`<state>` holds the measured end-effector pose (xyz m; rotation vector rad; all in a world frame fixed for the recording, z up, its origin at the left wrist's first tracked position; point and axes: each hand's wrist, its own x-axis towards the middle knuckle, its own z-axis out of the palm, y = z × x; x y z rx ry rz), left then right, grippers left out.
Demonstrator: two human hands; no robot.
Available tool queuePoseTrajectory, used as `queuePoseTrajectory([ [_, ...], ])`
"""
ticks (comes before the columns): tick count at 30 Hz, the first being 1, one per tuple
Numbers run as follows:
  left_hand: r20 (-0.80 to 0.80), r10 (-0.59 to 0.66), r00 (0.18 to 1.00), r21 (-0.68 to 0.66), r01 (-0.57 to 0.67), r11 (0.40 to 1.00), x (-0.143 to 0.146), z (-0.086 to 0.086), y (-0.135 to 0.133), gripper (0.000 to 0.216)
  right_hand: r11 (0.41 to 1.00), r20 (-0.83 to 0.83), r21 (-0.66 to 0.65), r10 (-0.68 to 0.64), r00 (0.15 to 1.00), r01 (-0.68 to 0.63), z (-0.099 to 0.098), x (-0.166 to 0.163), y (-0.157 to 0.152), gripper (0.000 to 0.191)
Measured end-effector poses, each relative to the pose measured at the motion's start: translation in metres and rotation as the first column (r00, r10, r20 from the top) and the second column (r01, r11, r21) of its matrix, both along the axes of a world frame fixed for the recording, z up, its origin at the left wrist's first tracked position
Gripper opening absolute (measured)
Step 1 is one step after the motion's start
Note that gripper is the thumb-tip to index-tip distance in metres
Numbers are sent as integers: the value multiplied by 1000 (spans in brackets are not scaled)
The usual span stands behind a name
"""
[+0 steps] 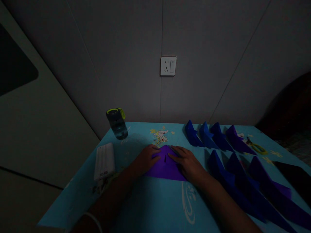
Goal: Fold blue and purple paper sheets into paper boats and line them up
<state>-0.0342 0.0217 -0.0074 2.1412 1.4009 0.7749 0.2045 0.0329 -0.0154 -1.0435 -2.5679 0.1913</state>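
Note:
A purple sheet of paper (166, 171) lies on the table in front of me, folded to a peak at its far edge, with a dark slit down the middle of the fold. My left hand (147, 158) rests on its left slope, fingers stretched over the paper. On the right slope lies my right hand (187, 161), its fingers also spread flat and pointing to the centre line. Both hands press on the sheet without gripping it. Nearest to my right arm stand folded paper boats, among them a blue one (222, 176) and a purple one (264, 181).
Another row of paper boats (205, 134) stands farther back on the light blue tablecloth (155, 207). A water bottle (118, 124) and a white power bank (105, 161) are at the left. A dark flat device (295, 178) lies far right. The wall holds a socket (168, 66).

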Motion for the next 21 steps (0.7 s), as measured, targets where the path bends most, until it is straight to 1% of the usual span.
queuePoseTrajectory([
  [2,-84,-22,996,50,26,998,0,-5,0,26,1000,62,18,15,998,-16,0,-3,-2,66],
  [5,-191,-61,980,54,73,996,1,-6,-1,26,999,116,29,29,993,-33,7,-6,-9,57],
  [7,-244,-74,967,64,93,994,1,-5,-2,26,998,132,0,61,989,-62,13,-8,-14,51],
  [10,-308,-104,946,141,153,978,1,-5,-1,26,993,130,-71,102,986,-94,20,-8,-21,43],
  [11,-321,-130,938,165,190,968,1,-7,0,27,991,125,-92,109,986,-98,21,-7,-22,44],
  [12,-329,-163,930,180,231,956,2,-10,1,29,989,120,-110,114,986,-100,22,-6,-23,49],
  [15,-331,-252,909,176,322,930,3,-20,5,34,982,107,-154,128,986,-111,21,-3,-23,77],
  [16,-326,-266,907,165,331,929,4,-22,5,34,980,102,-163,130,986,-112,21,-3,-23,81],
  [18,-313,-290,904,138,345,928,5,-23,5,36,979,94,-171,130,987,-113,22,-3,-23,77],
  [21,-271,-317,909,96,353,931,4,-15,1,41,980,90,-162,127,988,-112,28,-5,-25,59],
])
